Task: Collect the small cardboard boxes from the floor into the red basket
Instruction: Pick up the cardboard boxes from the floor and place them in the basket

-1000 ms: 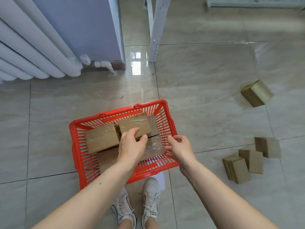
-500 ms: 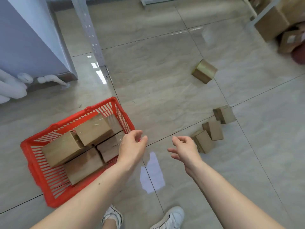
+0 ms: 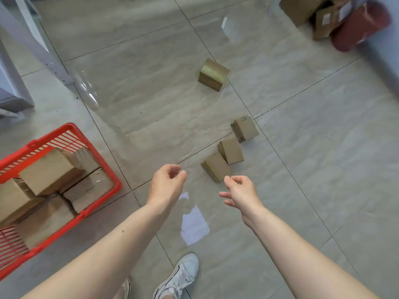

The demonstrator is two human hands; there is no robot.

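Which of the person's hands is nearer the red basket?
Left. The left hand hangs empty just right of the red basket, while the right hand is farther right, by the nearest floor box.

Red slatted plastic basket [image 3: 112, 180] stood at left on the floor, packed with brown cardboard boxes [image 3: 49, 169], three small boxes [image 3: 232, 151] lay in a diagonal row, touching, a fourth box [image 3: 213, 74] sat apart, farther off

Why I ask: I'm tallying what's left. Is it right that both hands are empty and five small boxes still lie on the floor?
Not quite. The head view shows four boxes on the floor: three in a row and one farther off. Both the left hand and right hand are indeed empty.
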